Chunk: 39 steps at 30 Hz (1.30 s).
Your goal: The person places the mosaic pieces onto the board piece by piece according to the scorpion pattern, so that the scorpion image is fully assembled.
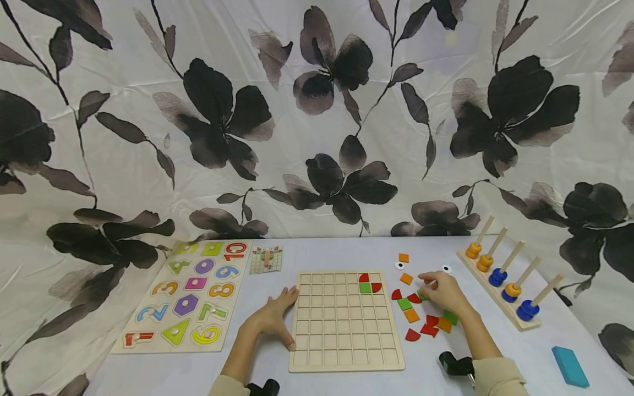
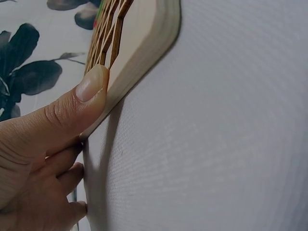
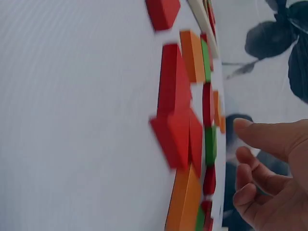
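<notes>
"Left hand spread wide, touching the left edge of the pale wooden grid board. And the right?"

"Right hand loosely curled, looks empty tbh, by the flat red, green and orange squares and quarter-rounds right of the board."

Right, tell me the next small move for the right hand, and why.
Probably bring the right hand to the loose green square and pinch it. That hand looks empty in its wrist view, with loose pieces nearby, while the left hand touches the edge of the grid board, where only three set pieces show and most cells are bare.
</notes>
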Each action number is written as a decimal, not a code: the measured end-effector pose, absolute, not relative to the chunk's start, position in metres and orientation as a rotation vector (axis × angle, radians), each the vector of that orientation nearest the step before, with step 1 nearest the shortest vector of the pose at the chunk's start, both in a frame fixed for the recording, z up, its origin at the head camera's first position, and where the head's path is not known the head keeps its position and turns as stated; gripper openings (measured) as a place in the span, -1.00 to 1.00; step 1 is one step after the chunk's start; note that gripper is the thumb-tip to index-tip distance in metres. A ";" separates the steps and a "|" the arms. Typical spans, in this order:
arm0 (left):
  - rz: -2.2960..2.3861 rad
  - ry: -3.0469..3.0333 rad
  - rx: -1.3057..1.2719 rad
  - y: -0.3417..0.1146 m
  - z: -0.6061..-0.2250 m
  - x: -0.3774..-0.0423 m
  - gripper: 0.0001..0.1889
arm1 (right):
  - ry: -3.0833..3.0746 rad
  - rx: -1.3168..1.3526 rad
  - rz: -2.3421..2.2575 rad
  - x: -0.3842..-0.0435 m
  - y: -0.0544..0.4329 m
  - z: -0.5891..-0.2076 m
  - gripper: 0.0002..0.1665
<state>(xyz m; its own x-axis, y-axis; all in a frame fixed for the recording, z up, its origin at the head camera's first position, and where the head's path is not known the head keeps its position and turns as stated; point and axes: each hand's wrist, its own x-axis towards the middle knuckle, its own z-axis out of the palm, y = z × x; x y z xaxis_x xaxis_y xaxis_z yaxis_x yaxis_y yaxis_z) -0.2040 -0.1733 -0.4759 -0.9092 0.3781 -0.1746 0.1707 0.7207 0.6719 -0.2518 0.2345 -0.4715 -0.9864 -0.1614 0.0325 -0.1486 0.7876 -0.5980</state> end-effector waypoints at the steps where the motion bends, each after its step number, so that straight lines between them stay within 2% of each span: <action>1: 0.980 2.625 0.450 -0.174 -0.476 -0.204 0.29 | 2.947 -0.239 -0.954 -0.250 0.239 -0.472 -0.61; 12: 0.963 2.629 0.415 -0.172 -0.476 -0.205 0.27 | 2.970 -0.205 -0.782 -0.248 0.249 -0.480 -0.63; 17: 0.953 2.640 0.416 -0.171 -0.475 -0.206 0.27 | 2.976 -0.322 -0.750 -0.253 0.243 -0.481 -0.58; 23: 0.961 2.649 0.419 -0.171 -0.476 -0.204 0.27 | 2.942 -0.355 -0.793 -0.255 0.237 -0.481 -0.70; 35: 0.948 2.646 0.420 -0.172 -0.477 -0.206 0.28 | 2.925 -0.276 -0.765 -0.263 0.233 -0.480 -0.62; 39: 0.948 2.647 0.414 -0.171 -0.477 -0.205 0.28 | 2.942 -0.322 -0.821 -0.264 0.229 -0.480 -0.59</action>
